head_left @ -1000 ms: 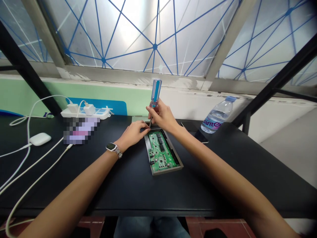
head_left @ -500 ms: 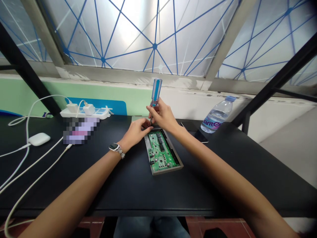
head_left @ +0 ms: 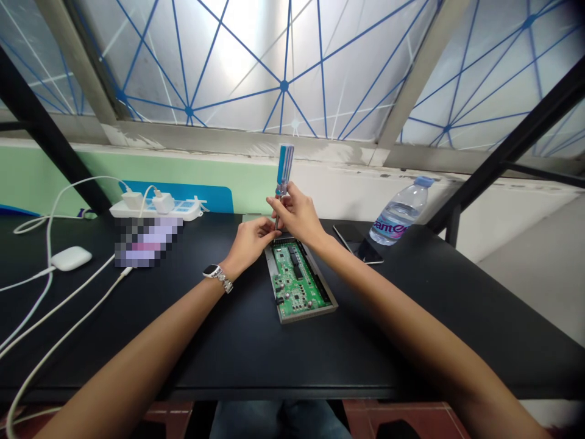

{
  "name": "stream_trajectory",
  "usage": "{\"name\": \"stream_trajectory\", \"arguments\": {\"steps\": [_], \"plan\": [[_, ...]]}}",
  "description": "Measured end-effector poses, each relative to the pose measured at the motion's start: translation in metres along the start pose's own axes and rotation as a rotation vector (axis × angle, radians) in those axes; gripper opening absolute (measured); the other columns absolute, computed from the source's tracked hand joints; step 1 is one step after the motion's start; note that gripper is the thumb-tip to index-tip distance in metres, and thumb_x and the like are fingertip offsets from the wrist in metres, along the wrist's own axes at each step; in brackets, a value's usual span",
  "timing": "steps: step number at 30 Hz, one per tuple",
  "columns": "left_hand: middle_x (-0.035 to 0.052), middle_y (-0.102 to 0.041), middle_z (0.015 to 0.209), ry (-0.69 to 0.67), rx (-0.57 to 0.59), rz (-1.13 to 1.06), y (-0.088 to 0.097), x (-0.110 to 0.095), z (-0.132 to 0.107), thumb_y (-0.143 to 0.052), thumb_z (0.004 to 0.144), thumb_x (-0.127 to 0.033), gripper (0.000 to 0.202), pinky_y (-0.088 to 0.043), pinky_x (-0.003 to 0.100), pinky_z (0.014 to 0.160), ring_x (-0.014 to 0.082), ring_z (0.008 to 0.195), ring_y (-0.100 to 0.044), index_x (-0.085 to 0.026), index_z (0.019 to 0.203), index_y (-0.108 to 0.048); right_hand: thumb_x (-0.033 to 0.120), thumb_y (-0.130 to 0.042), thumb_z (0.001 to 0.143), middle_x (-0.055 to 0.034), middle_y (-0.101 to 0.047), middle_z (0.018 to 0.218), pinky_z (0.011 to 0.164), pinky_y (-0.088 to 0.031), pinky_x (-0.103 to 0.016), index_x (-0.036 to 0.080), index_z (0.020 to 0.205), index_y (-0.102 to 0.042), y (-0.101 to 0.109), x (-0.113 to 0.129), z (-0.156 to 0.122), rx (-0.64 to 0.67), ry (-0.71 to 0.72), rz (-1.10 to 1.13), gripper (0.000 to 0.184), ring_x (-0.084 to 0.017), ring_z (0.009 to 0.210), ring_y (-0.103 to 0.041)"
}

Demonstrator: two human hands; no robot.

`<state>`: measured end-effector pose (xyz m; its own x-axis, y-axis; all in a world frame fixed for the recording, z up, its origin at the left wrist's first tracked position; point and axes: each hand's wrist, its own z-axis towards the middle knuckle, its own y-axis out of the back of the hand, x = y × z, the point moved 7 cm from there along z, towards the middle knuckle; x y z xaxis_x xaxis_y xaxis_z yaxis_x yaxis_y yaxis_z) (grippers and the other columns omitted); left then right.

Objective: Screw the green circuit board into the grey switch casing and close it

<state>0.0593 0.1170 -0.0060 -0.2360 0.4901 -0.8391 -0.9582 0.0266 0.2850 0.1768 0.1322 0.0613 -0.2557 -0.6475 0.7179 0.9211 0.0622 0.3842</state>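
Note:
A screwdriver (head_left: 284,166) with a clear and blue striped handle stands nearly upright over the far left corner of a green circuit board (head_left: 296,279). The board lies in a shallow grey metal case (head_left: 307,315) on the black table. My right hand (head_left: 300,213) is closed with its fingers round the lower handle and upper shaft of the screwdriver. Lower down, my left hand (head_left: 253,241) pinches at the shaft near its tip, by the case's far edge. The tip itself is hidden behind the fingers. A watch (head_left: 214,272) sits on the left wrist.
A water bottle (head_left: 398,213) stands at the back right, beside a dark phone (head_left: 356,242). On the left are a power strip (head_left: 178,210), a blurred-out phone-like object (head_left: 148,242), a white earbud case (head_left: 72,258) and loose white cables.
The screwdriver handle has turned and tilts slightly more to the left. The fingers of my right hand have shifted a little on it. My left hand stays by the tip.

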Motion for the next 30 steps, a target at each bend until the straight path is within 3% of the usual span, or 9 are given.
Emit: {"name": "stream_trajectory", "arguments": {"steps": [7, 12, 16, 20, 23, 30], "plan": [[0.0084, -0.078, 0.093, 0.034, 0.060, -0.058, -0.002, 0.001, -0.002, -0.068, 0.085, -0.028, 0.018, -0.058, 0.037, 0.085, 0.0251, 0.090, -0.074, -0.014, 0.095, -0.073, 0.042, -0.067, 0.092, -0.0014, -0.069, 0.074, 0.042, -0.053, -0.025, 0.019, 0.092, -0.053, -0.001, -0.009, 0.005, 0.166, -0.125, 0.146, 0.026, -0.012, 0.045, -0.063], [0.0093, -0.079, 0.099, 0.009, 0.098, -0.013, -0.002, -0.004, -0.003, -0.062, 0.091, -0.029, 0.020, -0.057, 0.037, 0.089, 0.0272, 0.098, -0.074, -0.015, 0.098, -0.073, 0.024, -0.071, 0.087, -0.0063, -0.073, 0.089, 0.048, -0.057, -0.022, 0.014, 0.099, -0.062, 0.000, -0.005, 0.003, 0.359, -0.244, 0.262, 0.018, -0.011, 0.057, -0.067], [0.0085, -0.078, 0.096, -0.024, 0.133, 0.065, -0.002, -0.007, -0.002, -0.057, 0.095, -0.031, 0.023, -0.056, 0.037, 0.084, 0.0268, 0.091, -0.073, -0.015, 0.095, -0.074, 0.018, -0.066, 0.088, -0.0102, -0.075, 0.102, 0.051, -0.059, -0.022, 0.013, 0.105, -0.064, 0.001, -0.001, 0.000, 0.430, -0.273, 0.293, 0.018, -0.013, 0.067, -0.071], [0.0098, -0.077, 0.098, -0.043, 0.154, 0.021, -0.005, -0.010, -0.002, -0.056, 0.096, -0.032, 0.024, -0.056, 0.038, 0.089, 0.0265, 0.096, -0.072, -0.014, 0.097, -0.072, 0.017, -0.064, 0.088, -0.0101, -0.076, 0.099, 0.048, -0.057, -0.021, 0.013, 0.100, -0.065, 0.002, -0.003, 0.001, 0.394, -0.279, 0.275, 0.012, -0.012, 0.062, -0.072], [0.0112, -0.076, 0.102, -0.056, 0.103, -0.039, -0.005, -0.010, -0.002, -0.065, 0.091, -0.033, 0.023, -0.055, 0.038, 0.092, 0.0255, 0.099, -0.072, -0.015, 0.105, -0.068, 0.019, -0.065, 0.087, -0.0086, -0.076, 0.092, 0.046, -0.053, -0.020, 0.013, 0.092, -0.064, 0.003, -0.005, 0.002, 0.348, -0.241, 0.228, 0.008, -0.012, 0.056, -0.071], [0.0062, -0.072, 0.085, 0.009, -0.081, 0.016, 0.002, -0.004, -0.001, -0.076, 0.081, -0.035, 0.024, -0.056, 0.032, 0.075, 0.0202, 0.080, -0.071, -0.017, 0.089, -0.063, 0.027, -0.072, 0.082, 0.0005, -0.067, 0.065, 0.045, -0.051, -0.023, 0.018, 0.077, -0.057, 0.009, -0.009, 0.004, 0.207, -0.165, 0.111, 0.019, -0.014, 0.048, -0.068]]}}
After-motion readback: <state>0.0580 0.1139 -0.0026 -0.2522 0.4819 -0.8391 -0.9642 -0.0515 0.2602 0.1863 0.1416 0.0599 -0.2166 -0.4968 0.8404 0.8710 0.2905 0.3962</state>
